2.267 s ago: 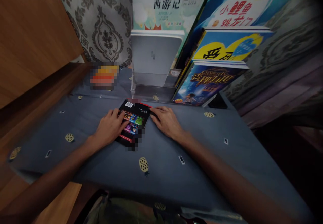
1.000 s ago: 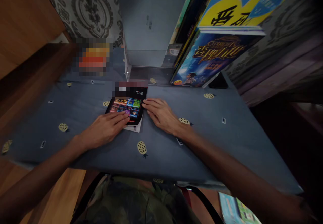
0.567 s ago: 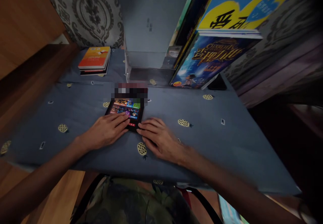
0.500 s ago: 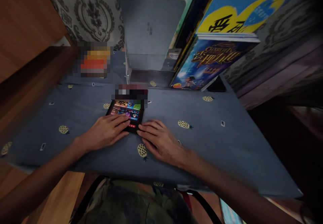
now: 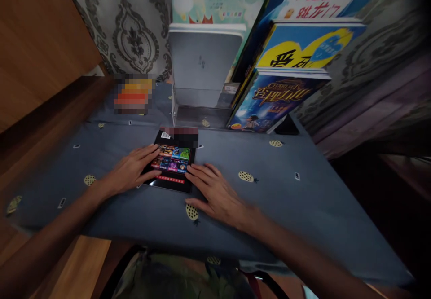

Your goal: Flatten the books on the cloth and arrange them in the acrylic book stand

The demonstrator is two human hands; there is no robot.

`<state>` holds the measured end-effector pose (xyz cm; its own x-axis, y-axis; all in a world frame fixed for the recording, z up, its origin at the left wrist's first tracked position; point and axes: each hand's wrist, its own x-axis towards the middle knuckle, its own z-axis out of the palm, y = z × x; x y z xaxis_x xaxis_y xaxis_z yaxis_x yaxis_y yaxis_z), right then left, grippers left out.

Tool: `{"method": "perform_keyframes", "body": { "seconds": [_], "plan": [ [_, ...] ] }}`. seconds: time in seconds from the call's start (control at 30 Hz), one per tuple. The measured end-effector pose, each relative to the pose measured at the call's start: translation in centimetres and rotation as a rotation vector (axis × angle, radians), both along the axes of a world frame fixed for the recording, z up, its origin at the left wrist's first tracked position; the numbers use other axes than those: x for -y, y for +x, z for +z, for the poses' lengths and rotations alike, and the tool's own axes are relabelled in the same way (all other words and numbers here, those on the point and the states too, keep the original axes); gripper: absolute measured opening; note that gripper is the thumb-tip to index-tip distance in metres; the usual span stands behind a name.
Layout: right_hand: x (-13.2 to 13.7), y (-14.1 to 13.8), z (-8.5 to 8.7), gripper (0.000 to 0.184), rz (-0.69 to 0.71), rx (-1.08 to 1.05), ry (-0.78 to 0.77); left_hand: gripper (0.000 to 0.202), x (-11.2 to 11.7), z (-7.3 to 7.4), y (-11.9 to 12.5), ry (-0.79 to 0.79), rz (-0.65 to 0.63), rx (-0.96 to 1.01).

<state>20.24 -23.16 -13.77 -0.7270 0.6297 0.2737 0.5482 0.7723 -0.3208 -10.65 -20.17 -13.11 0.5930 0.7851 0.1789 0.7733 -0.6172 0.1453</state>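
Observation:
A thin, black, glossy book (image 5: 170,160) lies flat on the cloth, with rows of small coloured pictures, a red strip of text and a white label on its upward side. Part of its far end is blurred out. My left hand (image 5: 131,169) rests along its left edge, fingers stretched out and their tips on the cover. At the right edge, the fingertips of my right hand (image 5: 215,191) touch the book, while the thumb points apart over the cloth. Neither hand grips anything.
A blue-grey tablecloth (image 5: 286,209) with pineapple prints covers the table. Behind the book stands a clear holder (image 5: 202,115) with a grey book (image 5: 205,61). Several upright books, including a blue one (image 5: 272,101), lean to the right. An orange pixelated item (image 5: 134,94) lies at the back left.
My left hand has slid left off the pictures to the book's left edge, uncovering more of the cover. My right thumb has spread away from its fingers. The view has tilted up.

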Motion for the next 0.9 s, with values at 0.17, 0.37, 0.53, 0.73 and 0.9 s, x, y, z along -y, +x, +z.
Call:
{"method": "perform_keyframes", "body": {
  "seconds": [0.17,0.37,0.53,0.73,0.9],
  "plan": [
    [3.7,1.6,0.0,0.073,0.060,0.005,-0.023,0.110,4.4,1.3,-0.1,-0.066,-0.124,-0.104],
    [9.8,2.5,-0.9,0.050,0.077,-0.025,0.030,0.107,10.9,1.2,0.8,-0.097,-0.170,-0.167],
    [11.7,2.0,-1.3,0.032,0.009,-0.242,0.083,0.095,14.0,1.0,1.5,-0.046,-0.162,-0.196],
    [9.6,3.1,2.8,0.037,0.064,-0.373,-0.022,0.080,12.1,7.1,0.7,-0.154,-0.268,-0.056],
    [5.4,3.2,4.2,0.036,-0.024,-0.619,-0.012,0.039,6.4,9.5,1.4,-0.246,-0.185,0.354]
  ]
}}
